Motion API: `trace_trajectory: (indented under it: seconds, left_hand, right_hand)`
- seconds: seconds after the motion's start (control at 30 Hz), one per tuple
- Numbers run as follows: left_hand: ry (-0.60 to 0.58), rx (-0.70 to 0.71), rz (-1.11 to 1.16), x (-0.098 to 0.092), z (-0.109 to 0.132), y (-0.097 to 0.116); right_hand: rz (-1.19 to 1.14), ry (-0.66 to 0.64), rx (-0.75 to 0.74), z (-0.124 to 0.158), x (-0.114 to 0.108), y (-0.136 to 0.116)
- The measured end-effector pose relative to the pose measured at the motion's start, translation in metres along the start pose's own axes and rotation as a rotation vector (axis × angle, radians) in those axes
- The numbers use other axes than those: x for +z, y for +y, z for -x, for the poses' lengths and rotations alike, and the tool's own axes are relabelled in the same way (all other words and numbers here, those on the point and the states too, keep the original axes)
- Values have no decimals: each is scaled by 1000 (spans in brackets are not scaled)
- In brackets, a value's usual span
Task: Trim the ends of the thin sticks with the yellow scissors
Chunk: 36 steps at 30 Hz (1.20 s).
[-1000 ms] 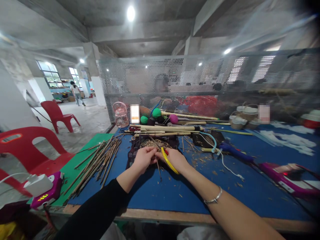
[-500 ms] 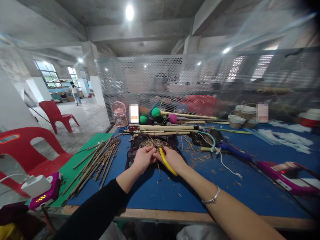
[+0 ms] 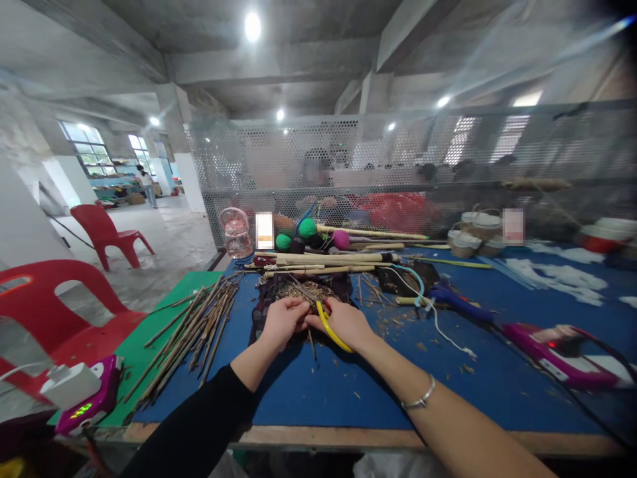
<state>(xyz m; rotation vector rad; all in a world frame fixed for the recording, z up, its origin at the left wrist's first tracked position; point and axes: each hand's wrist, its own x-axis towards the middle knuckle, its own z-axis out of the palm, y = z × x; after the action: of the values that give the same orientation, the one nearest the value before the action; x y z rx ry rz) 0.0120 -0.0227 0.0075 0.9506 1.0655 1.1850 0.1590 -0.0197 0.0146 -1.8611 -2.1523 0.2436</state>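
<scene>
My right hand (image 3: 346, 324) is closed on yellow-handled scissors (image 3: 332, 332). Their dark blades point forward and left, over a heap of short brown stem clippings (image 3: 313, 288) on a dark cloth (image 3: 259, 312). My left hand (image 3: 284, 323) pinches a thin brown twig (image 3: 312, 346) close to the right fingertips. Its lower end sticks out below both hands; the fingers hide its upper part. To the left, a bundle of long brown twigs (image 3: 199, 332) lies across the green and blue table covering.
Pale peeled sticks (image 3: 328, 257) lie across the table behind the cloth, with green yarn balls (image 3: 307, 228) and a magenta one (image 3: 341, 239). On the right are a white cord (image 3: 440, 325) and a purple power strip (image 3: 542, 355). A perforated metal screen (image 3: 279, 159) stands behind.
Both hands stay together over the cloth, with little movement. The twig's lower end has shifted slightly between them. The whole view has tilted a little.
</scene>
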Motion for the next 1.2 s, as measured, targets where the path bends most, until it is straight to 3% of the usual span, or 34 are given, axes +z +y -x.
trace_trajectory:
  seconds: [0.5, 0.8, 1.0, 1.2]
  left_hand:
    - [62, 34, 45, 1, -3, -4]
    - [74, 44, 28, -1, -2, 1]
    - [90, 5, 42, -4, -4, 2]
    - [16, 16, 47, -3, -5, 1]
  right_hand:
    - [-132, -33, -116, -4, 4, 2]
    - [-69, -54, -24, -1, 3, -13]
    - [-78, -95, -20, -7, 5, -7]
    - [-43, -95, -19, -1, -4, 2]
